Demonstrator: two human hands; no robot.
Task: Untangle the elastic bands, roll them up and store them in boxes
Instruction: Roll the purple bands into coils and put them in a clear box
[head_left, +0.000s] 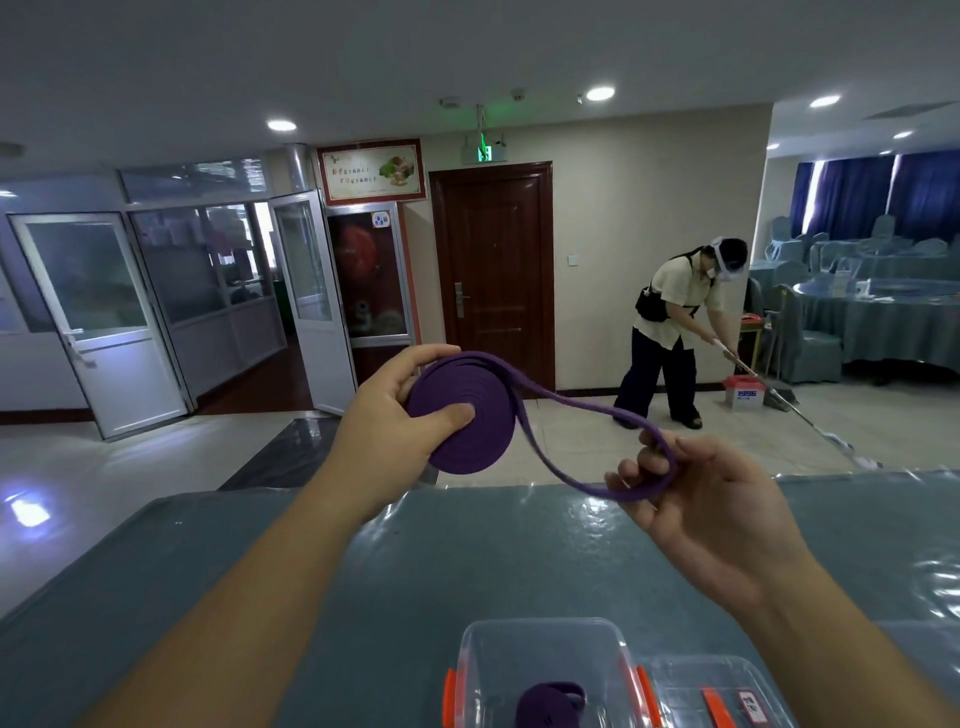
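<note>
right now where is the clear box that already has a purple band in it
In the head view, the clear box sits at the bottom centre on the blue table, below both hands, its lid beside it on the right.

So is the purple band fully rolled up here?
Not fully. The left hand grips a coil of the purple band, but a loose loop trails to the right hand.

A solid purple elastic band (470, 415) is seen, partly coiled, with no pattern on it. The tabletop (493, 561) is covered in plain grey-blue under a glossy clear film. A clear plastic box (540, 670) at the near edge is fitted with orange clasps, and a second purple roll (553, 701) is seen inside it. Beside it, a clear lid (717, 691) is marked with an orange strip and a red-and-white label. The door (493, 270) behind is dark reddish brown, and the curtains (878, 192) are deep blue.
</note>
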